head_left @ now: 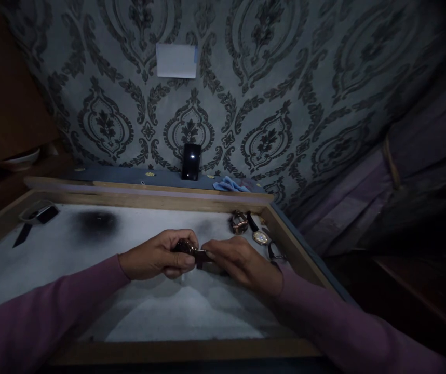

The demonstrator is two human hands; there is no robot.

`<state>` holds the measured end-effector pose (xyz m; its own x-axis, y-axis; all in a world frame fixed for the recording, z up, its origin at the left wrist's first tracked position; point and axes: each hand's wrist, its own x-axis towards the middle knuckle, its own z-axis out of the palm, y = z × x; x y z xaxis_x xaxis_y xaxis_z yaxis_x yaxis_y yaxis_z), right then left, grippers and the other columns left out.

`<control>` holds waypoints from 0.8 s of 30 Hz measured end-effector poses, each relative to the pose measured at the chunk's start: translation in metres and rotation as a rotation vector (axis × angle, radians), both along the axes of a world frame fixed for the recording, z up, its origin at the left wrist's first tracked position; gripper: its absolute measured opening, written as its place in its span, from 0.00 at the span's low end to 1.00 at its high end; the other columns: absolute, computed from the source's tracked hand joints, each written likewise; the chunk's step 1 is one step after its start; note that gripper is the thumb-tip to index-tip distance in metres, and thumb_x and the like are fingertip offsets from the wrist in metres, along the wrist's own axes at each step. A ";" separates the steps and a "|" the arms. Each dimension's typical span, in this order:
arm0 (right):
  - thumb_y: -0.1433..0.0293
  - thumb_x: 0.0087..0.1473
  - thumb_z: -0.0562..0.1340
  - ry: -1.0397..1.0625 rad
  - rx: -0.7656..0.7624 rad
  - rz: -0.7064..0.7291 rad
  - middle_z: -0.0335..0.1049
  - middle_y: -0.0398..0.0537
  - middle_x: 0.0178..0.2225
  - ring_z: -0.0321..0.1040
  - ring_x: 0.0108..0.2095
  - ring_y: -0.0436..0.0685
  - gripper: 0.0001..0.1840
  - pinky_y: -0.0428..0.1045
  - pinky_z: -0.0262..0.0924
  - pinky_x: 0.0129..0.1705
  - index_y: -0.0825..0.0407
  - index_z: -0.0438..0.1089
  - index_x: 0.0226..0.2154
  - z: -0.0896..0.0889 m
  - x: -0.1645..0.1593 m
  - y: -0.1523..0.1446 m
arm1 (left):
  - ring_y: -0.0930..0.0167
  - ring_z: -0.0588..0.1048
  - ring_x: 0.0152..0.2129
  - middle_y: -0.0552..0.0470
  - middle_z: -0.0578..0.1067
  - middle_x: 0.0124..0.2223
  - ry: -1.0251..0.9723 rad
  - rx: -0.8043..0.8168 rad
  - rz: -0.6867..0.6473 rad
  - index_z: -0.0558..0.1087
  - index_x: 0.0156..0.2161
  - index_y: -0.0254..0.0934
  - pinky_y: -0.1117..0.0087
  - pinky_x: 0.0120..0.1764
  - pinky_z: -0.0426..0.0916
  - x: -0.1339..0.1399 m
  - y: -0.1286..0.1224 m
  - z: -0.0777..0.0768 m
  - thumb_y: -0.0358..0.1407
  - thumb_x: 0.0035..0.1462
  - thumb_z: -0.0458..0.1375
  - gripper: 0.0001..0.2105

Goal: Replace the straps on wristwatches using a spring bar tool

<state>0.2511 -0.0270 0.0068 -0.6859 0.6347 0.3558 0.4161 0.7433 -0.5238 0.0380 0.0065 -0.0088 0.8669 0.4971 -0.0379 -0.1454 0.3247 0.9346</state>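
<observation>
A dark round wristwatch point(186, 246) is gripped in my left hand point(162, 255), thumb along its lower edge and fingers curled behind it. My right hand point(242, 261) pinches the dark strap point(204, 256) on the watch's right side, its fingers close together and pointing left. Both hands are over the white-bottomed wooden tray point(160, 322). Part of the strap is hidden behind the right fingers.
Several watches lie at the tray's right end, including a brown one point(239, 222) and a gold-faced one point(260, 237). Another watch point(45, 214) lies at far left. Behind the tray, a black phone point(190, 162) leans on the wall near a blue cloth point(230, 184).
</observation>
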 end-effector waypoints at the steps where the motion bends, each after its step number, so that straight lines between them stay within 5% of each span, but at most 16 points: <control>1: 0.70 0.67 0.48 -0.001 -0.008 0.007 0.60 0.41 0.21 0.56 0.21 0.47 0.16 0.43 0.50 0.24 0.56 0.67 0.32 0.001 0.000 0.000 | 0.82 0.54 0.14 0.61 0.63 0.22 0.000 -0.009 -0.007 0.62 0.33 0.35 0.79 0.17 0.47 0.000 0.000 0.000 0.39 0.51 0.65 0.15; 15: 0.66 0.67 0.47 0.049 -0.017 -0.101 0.59 0.39 0.19 0.56 0.18 0.47 0.18 0.42 0.50 0.23 0.54 0.66 0.31 -0.005 0.000 0.005 | 0.79 0.62 0.17 0.53 0.71 0.29 0.034 0.180 0.078 0.65 0.37 0.33 0.78 0.19 0.51 -0.004 0.009 0.001 0.42 0.58 0.59 0.13; 24: 0.65 0.67 0.48 0.056 -0.007 -0.129 0.57 0.38 0.19 0.57 0.19 0.47 0.18 0.43 0.49 0.24 0.53 0.64 0.30 -0.003 -0.002 0.003 | 0.80 0.60 0.16 0.55 0.69 0.26 0.070 0.152 0.019 0.64 0.34 0.33 0.77 0.19 0.49 -0.004 0.010 0.007 0.42 0.58 0.60 0.13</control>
<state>0.2493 -0.0238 0.0033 -0.5773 0.7191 0.3867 0.4783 0.6817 -0.5536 0.0336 0.0168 -0.0021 0.8553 0.5177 -0.0211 -0.0826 0.1764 0.9808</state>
